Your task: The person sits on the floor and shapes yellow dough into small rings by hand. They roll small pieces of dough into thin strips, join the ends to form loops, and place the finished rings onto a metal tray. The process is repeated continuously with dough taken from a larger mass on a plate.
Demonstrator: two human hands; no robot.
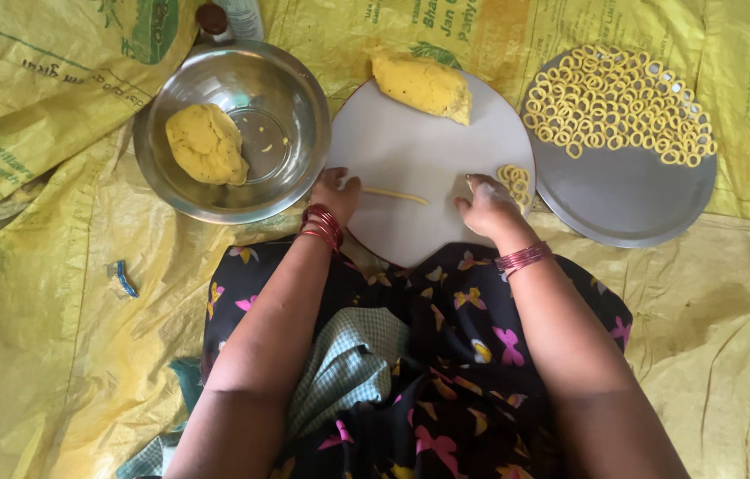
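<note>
I'm looking down at a floor covered by crinkled yellow sacking (38, 355), printed here and there in green. Soft daylight falls evenly, with shallow shadows in the folds.

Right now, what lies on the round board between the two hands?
In the head view, one thin rolled strip of yellow dough lies on the white round board between the left hand and right hand.

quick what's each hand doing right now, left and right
Left hand: fingers curled, touching the end of a thin dough strip on the round board.
Right hand: loosely curled, resting on the board, holding nothing visible.
</note>
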